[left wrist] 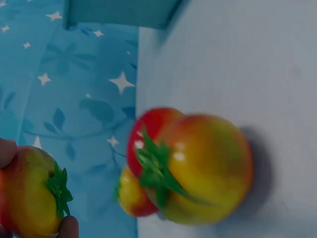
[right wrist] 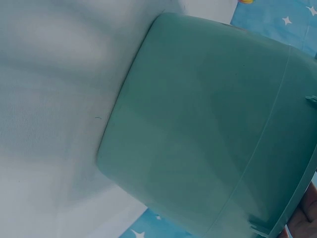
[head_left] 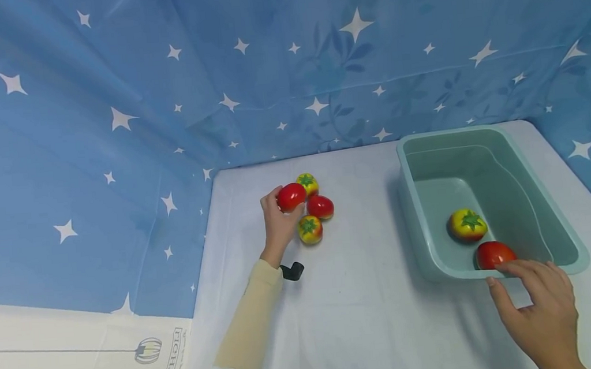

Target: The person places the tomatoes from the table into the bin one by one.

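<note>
My left hand (head_left: 279, 220) grips a shiny tomato (head_left: 291, 197), thumb on one side and fingers on the other. From the left wrist, this tomato (left wrist: 29, 193) shows a yellow-red top with green leaves. Close beside it on the table are a yellow tomato (head_left: 307, 183) behind, a red tomato (head_left: 321, 207) to the right and another yellow-red tomato (head_left: 310, 230) nearer. My right hand (head_left: 542, 304) is at the near rim of a teal bin (head_left: 424, 226), fingers reaching over the edge beside a red tomato (head_left: 495, 254) inside. A yellow-red tomato (head_left: 468, 225) lies farther in.
The white-covered table (head_left: 363, 318) carries everything. Blue star-patterned cloth (head_left: 276, 70) hangs behind it and along the left. A black mount (head_left: 293, 271) sits at my left wrist. In the right wrist view, the bin's outer wall (right wrist: 198, 124) fills most of the picture.
</note>
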A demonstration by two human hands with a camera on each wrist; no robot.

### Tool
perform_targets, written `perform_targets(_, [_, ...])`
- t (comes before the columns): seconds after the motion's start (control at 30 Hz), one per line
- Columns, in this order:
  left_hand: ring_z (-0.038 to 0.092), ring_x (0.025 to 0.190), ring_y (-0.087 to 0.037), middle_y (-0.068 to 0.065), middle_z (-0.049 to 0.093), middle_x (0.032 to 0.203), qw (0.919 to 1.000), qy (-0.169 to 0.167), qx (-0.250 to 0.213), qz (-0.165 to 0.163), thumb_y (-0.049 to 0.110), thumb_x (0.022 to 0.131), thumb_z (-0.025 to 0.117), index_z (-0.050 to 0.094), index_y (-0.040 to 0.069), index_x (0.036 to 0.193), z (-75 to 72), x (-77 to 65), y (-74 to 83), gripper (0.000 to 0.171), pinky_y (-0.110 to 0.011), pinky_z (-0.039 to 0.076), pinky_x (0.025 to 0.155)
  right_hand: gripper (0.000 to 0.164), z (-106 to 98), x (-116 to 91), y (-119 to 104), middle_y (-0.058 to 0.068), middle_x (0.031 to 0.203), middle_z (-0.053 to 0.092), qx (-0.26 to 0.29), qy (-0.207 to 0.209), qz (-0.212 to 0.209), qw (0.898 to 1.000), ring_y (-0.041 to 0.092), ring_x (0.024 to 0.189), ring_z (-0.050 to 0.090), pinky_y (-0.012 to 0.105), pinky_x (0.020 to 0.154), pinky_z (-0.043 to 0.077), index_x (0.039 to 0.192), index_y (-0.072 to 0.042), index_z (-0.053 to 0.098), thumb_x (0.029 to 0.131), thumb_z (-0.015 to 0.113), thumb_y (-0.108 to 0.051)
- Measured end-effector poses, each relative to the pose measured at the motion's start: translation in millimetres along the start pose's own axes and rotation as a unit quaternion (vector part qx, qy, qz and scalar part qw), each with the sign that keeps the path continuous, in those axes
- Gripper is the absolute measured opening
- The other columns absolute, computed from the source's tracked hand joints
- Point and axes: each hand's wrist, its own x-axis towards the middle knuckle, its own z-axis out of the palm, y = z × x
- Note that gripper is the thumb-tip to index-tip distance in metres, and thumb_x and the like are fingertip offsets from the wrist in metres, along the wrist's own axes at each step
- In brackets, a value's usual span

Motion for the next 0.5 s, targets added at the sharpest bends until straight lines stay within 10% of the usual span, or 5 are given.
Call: perform_targets(0.5, [0.043, 0.126, -0.021, -0.004, 0.038, 0.138, 0.9925, -0.059, -0.052, 0.094, 0.023, 0.082, 0.078, 0.038, 0.014, 0.144, 19.2, -17.6, 53.2, 0.074, -0.044, 0.051, 0.096, 0.034, 1.0, -0.4, 0.3, 0.022, 0.111, 0.064, 0.013, 0.009, -0.012, 1.000, 0.043, 0.109, 0.053, 0.053, 0.117, 0.015, 0.106, 0.003, 0.068, 0.077, 0.078, -0.012])
